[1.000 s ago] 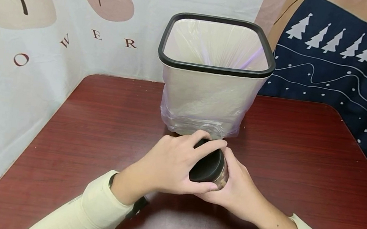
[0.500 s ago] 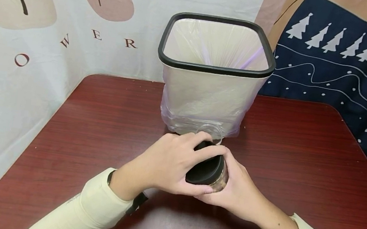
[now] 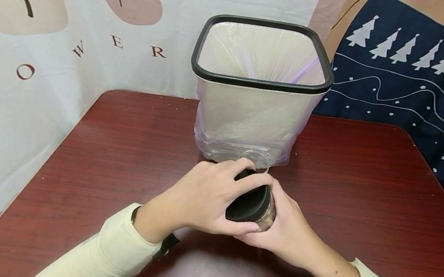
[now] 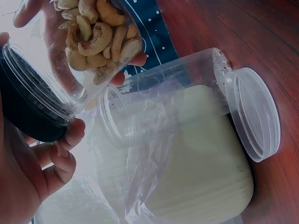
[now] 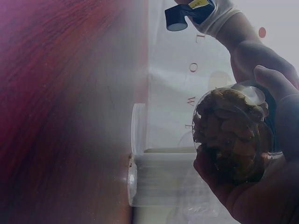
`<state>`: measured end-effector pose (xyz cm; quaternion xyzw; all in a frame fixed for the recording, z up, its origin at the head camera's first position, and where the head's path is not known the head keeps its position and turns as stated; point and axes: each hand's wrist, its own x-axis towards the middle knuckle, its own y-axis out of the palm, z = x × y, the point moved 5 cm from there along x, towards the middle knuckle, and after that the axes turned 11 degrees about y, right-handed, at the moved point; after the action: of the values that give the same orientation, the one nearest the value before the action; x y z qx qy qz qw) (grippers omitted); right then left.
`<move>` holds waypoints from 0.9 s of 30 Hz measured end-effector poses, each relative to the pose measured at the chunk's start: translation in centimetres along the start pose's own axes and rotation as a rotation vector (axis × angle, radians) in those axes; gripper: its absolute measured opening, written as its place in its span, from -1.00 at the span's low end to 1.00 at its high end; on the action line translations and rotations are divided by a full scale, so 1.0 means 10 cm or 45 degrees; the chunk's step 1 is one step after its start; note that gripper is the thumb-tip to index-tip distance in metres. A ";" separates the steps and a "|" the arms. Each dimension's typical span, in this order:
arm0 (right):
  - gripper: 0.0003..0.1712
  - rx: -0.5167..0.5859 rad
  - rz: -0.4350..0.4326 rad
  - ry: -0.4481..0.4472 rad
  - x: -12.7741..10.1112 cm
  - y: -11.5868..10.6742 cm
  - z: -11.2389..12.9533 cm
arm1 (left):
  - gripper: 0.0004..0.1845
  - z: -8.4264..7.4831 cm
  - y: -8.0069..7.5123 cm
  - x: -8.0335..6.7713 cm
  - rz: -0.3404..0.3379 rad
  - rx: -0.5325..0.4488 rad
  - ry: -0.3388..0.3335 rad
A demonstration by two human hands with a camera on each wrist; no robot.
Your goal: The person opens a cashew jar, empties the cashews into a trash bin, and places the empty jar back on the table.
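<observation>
The jar of cashews (image 4: 100,39) is held above the counter (image 3: 364,197), midway between its near and far edges. The left hand (image 3: 208,197) has its fingers curled round the black lid (image 3: 250,206); the right hand (image 3: 289,218) grips the body. Should the lid give suddenly, nuts could spill, or a jerk could topple the open clear jar (image 4: 187,84) just beyond, before the bin (image 3: 250,109).

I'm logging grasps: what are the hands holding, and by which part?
A clear jar of cashews: left hand gripping its black lid, right hand around its body.
</observation>
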<state>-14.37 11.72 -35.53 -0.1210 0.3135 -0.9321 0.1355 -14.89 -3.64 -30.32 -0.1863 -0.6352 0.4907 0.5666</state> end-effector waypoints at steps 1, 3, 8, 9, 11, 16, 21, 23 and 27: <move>0.02 0.000 0.000 0.000 0.00 0.00 0.00 | -0.26 0.00 0.00 0.00 -0.002 -0.002 0.000; 0.03 -0.001 0.000 -0.004 0.00 0.00 0.00 | -0.26 0.00 0.00 0.00 -0.005 -0.007 -0.002; 0.02 -0.017 -0.013 -0.016 0.00 0.00 0.00 | -0.26 0.00 0.01 0.00 -0.015 -0.002 -0.009; 0.02 -0.018 -0.014 -0.016 0.00 0.00 0.01 | -0.26 0.00 0.01 0.00 -0.018 0.000 -0.011; 0.01 -0.017 -0.013 -0.015 0.00 0.00 0.01 | -0.26 0.00 0.01 0.00 -0.021 0.003 -0.016; -0.01 -0.007 0.002 -0.006 0.00 0.00 0.00 | -0.23 0.00 0.01 -0.01 -0.010 -0.011 -0.031; 0.00 -0.002 0.013 -0.010 0.01 0.00 0.00 | -0.19 0.00 -0.01 -0.01 -0.002 -0.038 -0.016; 0.01 0.005 0.022 -0.025 0.01 0.00 -0.01 | -0.17 0.00 -0.02 -0.01 -0.007 -0.043 0.009; 0.03 0.024 0.047 -0.041 0.01 -0.01 -0.01 | -0.14 -0.01 -0.04 -0.01 -0.017 -0.053 0.070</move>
<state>-14.47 11.82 -35.59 -0.1290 0.3047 -0.9302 0.1591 -14.66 -3.85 -30.04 -0.2070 -0.6306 0.4682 0.5833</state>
